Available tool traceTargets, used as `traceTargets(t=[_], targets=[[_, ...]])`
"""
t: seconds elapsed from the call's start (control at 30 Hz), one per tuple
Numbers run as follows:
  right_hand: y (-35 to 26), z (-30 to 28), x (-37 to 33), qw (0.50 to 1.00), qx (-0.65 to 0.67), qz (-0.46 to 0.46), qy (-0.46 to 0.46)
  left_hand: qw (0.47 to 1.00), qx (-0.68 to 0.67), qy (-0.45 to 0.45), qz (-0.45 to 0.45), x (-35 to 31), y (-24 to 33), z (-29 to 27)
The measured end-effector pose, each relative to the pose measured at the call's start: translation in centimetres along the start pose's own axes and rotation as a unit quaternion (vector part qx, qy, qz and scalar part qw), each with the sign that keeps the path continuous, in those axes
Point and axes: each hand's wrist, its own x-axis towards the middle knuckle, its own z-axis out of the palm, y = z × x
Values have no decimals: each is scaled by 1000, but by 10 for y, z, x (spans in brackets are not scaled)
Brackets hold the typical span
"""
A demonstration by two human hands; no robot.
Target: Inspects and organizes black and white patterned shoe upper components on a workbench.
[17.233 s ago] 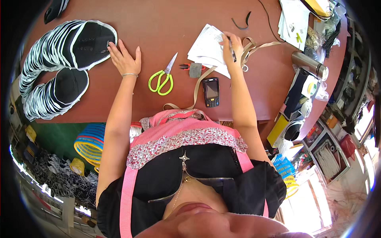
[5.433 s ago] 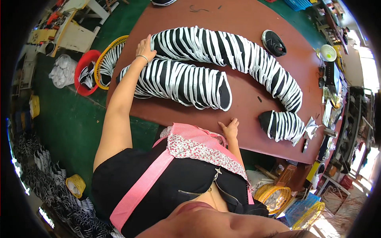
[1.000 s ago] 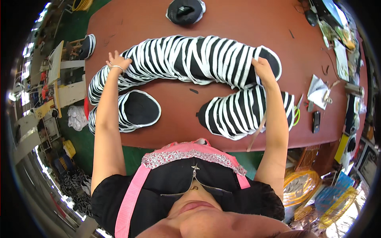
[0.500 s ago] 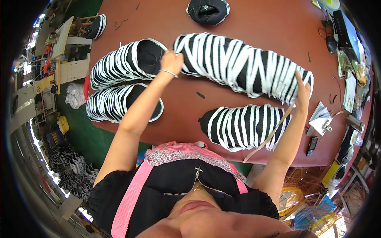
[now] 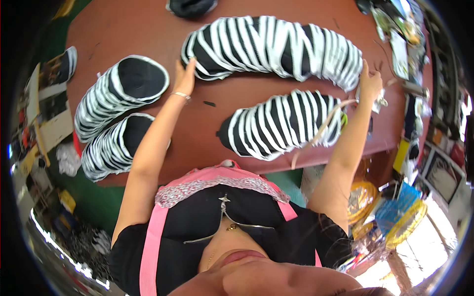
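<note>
In the head view, the person stood at a reddish-brown table [image 5: 123,34] with both arms stretched forward over it. The long striped stack [image 5: 271,49] of nested black-and-white pieces lay across the far part of the table, arching slightly, between the hands. The left hand [image 5: 184,79], a bracelet [image 5: 181,94] at its wrist, touched the stack's left end, fingers pointing away and thumb against the pieces; how firmly it gripped could not be told. The right hand [image 5: 370,86] was at the opposite end, fingers partly bent against it, its grip likewise unclear. Nearer the person lay a shorter striped stack [image 5: 276,126], with a tan strap [image 5: 321,130] across its right end and a green handle [image 5: 344,120] showing just beside it. Two more stacks, an upper one [image 5: 113,93] and a lower one [image 5: 108,155], lay side by side at the left. A dark scrap [image 5: 209,103] rested between these and the shorter stack.
</note>
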Motion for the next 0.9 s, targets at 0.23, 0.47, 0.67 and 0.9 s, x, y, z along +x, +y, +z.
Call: traceTargets(t=[0.23, 0.47, 0.67, 0.9], targets=[[10, -94, -165, 895, 366, 73, -245, 952, 65, -214, -209, -122, -53, -2], [-83, -116, -357, 591, 493, -76, -634, 883, -317, -298, -174, -164, -86, 38], [-156, -56, -490, 456, 492, -141, -728, 963, 39, -266, 27, -157, -122, -11], [-206, -4, -472, 716, 556, -124, -404, 899, -102, -423, -43, -216, -165, -125]])
